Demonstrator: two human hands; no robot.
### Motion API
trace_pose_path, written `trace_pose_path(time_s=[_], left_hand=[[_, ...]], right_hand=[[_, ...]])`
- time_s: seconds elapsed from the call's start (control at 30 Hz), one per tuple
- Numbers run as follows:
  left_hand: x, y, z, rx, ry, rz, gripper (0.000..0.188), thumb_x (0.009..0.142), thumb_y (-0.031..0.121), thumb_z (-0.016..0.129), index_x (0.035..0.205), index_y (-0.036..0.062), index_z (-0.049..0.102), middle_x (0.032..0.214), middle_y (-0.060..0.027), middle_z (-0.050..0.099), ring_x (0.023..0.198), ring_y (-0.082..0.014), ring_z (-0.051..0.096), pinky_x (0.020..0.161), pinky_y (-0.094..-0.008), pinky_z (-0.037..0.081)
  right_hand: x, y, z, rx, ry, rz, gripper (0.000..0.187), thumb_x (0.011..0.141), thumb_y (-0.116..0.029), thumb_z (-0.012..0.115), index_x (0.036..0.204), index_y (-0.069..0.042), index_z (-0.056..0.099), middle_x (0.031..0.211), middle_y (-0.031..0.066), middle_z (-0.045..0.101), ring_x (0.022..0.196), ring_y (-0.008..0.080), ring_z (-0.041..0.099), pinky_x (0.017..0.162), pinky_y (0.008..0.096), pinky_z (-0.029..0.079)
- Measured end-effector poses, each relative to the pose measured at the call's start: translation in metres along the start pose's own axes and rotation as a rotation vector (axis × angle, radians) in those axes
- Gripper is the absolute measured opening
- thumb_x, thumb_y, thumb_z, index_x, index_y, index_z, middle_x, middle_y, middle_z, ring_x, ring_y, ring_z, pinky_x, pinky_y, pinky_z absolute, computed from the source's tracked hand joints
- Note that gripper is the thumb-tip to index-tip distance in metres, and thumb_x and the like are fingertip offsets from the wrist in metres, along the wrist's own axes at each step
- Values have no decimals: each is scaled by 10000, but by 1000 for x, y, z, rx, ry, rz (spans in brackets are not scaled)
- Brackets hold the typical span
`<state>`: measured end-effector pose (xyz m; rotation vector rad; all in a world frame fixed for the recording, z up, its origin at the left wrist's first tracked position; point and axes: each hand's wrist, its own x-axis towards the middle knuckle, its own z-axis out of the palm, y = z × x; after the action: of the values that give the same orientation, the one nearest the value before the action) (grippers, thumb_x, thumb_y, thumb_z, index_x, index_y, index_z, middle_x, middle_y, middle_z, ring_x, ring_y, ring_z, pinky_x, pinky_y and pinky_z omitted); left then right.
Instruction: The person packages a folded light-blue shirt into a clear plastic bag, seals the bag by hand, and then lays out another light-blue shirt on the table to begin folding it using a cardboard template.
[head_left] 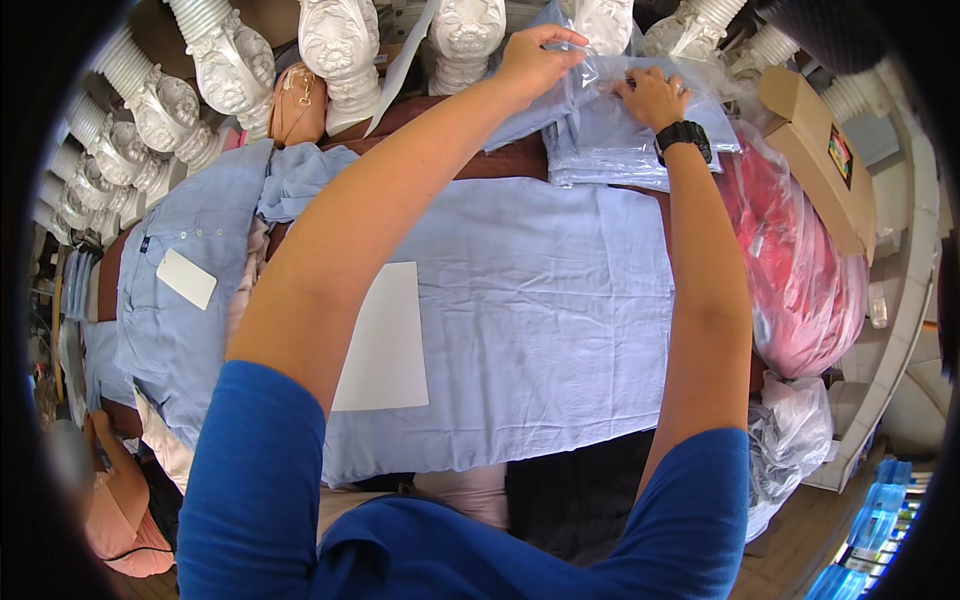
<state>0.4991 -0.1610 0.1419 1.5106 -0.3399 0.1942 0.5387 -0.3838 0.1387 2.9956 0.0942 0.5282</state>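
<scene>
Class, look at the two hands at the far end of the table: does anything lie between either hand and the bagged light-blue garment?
Nothing visible does. The left hand pinches the clear bag at its upper edge, and the right hand rests flat on the folded garment through the plastic. Both touch it directly; the white card lies nearer the person, well apart.
</scene>
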Motion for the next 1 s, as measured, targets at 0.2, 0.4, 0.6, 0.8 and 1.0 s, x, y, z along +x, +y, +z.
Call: trace_pose_path(time_s=[0.2,0.4,0.6,0.8,1.0], left_hand=[[-26,49,-17,-299,199,-217,308,918,140,746,1217,84,694,1173,-52,685,1002,-142,650,849,-288,544],[-117,81,-62,-33,182,9,423,948,184,732,1328,59,595,1216,-79,652,1015,-150,649,886,-282,521],[-249,95,-140,281,83,89,375,929,171,745,1257,46,614,1220,-70,651,1017,-139,633,853,-291,509],[-365,69,-261,1075,19,-231,449,897,134,741,1295,15,569,1278,-157,635,1109,-329,643,928,-383,516],[-422,13,-315,1231,150,-482,614,824,150,796,1347,-12,517,1140,-194,668,1084,-357,658,917,-434,521]], right_hand=[[-1,-8,4,5,-21,18,520,964,-551,517,1370,-253,646,1487,57,540,1437,438,348,1150,728,151],[-1,-12,7,54,80,-3,535,972,-518,530,1428,-244,576,1491,56,538,1432,416,374,1156,729,152],[-15,15,5,185,506,-131,460,950,-383,627,1366,-190,593,1354,133,610,1299,417,495,1099,584,341],[-157,-67,-32,563,603,-394,412,906,-263,701,1281,-113,619,1229,159,644,1175,387,565,1041,518,394],[-323,-210,3,1171,-352,-433,512,811,-166,789,1273,-56,597,1113,159,638,1118,370,579,1014,480,436]])
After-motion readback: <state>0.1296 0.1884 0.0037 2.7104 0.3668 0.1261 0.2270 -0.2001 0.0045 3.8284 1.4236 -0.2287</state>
